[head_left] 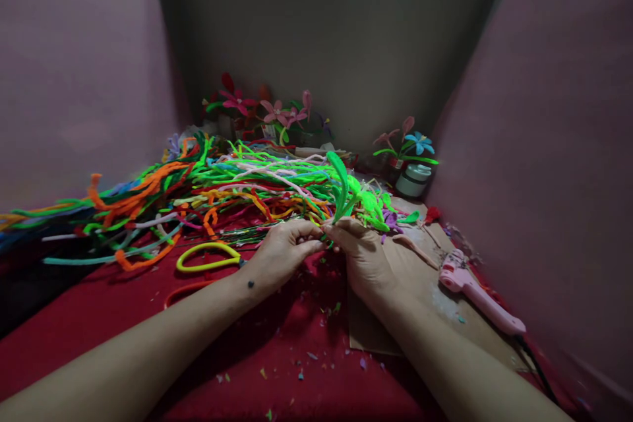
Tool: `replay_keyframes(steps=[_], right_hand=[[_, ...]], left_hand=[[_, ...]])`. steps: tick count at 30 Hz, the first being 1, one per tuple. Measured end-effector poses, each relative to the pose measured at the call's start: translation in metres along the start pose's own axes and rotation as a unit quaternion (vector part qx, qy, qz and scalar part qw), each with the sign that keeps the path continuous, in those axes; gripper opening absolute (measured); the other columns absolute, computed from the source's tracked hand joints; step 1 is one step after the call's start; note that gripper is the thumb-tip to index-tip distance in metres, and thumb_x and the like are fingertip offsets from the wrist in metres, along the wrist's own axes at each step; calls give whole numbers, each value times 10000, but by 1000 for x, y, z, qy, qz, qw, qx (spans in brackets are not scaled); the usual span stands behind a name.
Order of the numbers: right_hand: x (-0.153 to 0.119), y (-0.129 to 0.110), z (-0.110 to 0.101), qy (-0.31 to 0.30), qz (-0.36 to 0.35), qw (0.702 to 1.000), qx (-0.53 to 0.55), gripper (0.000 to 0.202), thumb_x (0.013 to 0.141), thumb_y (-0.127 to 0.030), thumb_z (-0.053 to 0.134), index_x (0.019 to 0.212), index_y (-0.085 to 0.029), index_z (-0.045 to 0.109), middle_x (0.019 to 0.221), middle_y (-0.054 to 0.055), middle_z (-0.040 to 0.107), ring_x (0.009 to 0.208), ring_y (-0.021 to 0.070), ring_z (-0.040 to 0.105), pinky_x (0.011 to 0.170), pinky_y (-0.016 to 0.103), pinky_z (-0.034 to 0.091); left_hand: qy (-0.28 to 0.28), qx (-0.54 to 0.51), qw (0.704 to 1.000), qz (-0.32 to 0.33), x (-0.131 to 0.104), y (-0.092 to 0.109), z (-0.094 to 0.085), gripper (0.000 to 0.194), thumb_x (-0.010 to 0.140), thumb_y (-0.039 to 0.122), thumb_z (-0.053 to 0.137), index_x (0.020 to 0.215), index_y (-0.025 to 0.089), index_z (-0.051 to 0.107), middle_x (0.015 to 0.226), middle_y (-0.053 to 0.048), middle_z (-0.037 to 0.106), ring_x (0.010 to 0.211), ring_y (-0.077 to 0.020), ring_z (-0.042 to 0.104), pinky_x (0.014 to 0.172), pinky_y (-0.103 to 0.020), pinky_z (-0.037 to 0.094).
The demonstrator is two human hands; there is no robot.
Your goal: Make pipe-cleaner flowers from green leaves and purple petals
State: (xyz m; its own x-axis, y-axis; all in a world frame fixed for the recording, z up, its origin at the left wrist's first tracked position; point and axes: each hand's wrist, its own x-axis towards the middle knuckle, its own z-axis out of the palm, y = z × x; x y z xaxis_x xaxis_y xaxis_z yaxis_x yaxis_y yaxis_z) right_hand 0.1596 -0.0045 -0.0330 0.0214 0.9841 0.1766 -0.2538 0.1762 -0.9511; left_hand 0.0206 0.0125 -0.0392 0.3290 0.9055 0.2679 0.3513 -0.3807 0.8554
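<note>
A bright green pipe-cleaner leaf (339,184) rises upright from between my two hands, its tip bent over to the left. My right hand (363,254) is closed around its lower end. My left hand (289,250) pinches at the same spot, thumb and forefinger meeting beside the right fingertips. Fingers cover most of the leaf's base, and a bit of green shows just below them. Close behind lies a big heap of loose pipe cleaners (257,175) in green, orange, white and other colours.
Yellow-handled scissors (208,257) lie left of my hands. A pink hot glue gun (479,293) rests on cardboard (376,330) at the right. Finished pipe-cleaner flowers (277,112) stand along the back, with a pale jar (413,179) farther right. Scraps litter the red cloth (237,369).
</note>
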Motion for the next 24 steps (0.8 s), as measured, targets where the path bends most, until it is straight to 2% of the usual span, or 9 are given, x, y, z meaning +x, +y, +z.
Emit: replay_keyframes(steps=[3, 5, 9, 15, 20, 24], right_hand=[[-1, -4, 2, 13, 14, 1000, -21, 214, 564, -309, 697, 491, -201, 528, 529, -42, 450, 549, 121, 426, 608, 268, 390], [0, -2, 2, 20, 20, 1000, 1, 192, 560, -304, 702, 504, -212, 543, 539, -41, 486, 564, 131, 458, 630, 279, 403], [3, 10, -1, 18, 10, 998, 51, 128, 584, -281, 692, 551, -231, 579, 605, -42, 556, 602, 139, 496, 668, 289, 410], [7, 25, -6, 14, -4, 997, 78, 93, 628, -270, 672, 574, -248, 599, 597, -49, 554, 586, 132, 484, 623, 277, 402], [4, 18, -6, 15, 8, 999, 34, 125, 644, -317, 664, 561, -250, 599, 586, -30, 549, 573, 145, 474, 577, 287, 385], [1, 13, -4, 29, 12, 999, 3, 129, 633, -326, 682, 559, -251, 609, 603, -17, 569, 578, 157, 474, 568, 293, 379]], left_hand=[[-8, -12, 1000, 0, 0, 1, 1, 134, 736, 235, 561, 773, 160, 666, 735, 14, 637, 730, -134, 554, 707, -227, 404], [-9, -17, 1000, 5, -1, 3, 1, 138, 756, 241, 538, 731, 160, 648, 675, 32, 606, 675, -115, 530, 671, -215, 397], [22, 10, 1000, 20, -3, 6, 2, 172, 774, 227, 504, 651, 153, 597, 591, 48, 519, 582, -89, 459, 606, -206, 377], [25, 12, 999, 34, -3, 2, 3, 136, 772, 254, 537, 809, 166, 633, 742, 8, 626, 710, -126, 549, 686, -231, 416], [19, 31, 998, 48, -5, 2, 4, 213, 737, 361, 600, 811, 163, 626, 721, 6, 614, 680, -129, 538, 655, -234, 413], [36, 53, 996, 65, -6, 2, 4, 188, 801, 333, 524, 789, 170, 616, 676, 22, 572, 646, -108, 504, 640, -217, 383]])
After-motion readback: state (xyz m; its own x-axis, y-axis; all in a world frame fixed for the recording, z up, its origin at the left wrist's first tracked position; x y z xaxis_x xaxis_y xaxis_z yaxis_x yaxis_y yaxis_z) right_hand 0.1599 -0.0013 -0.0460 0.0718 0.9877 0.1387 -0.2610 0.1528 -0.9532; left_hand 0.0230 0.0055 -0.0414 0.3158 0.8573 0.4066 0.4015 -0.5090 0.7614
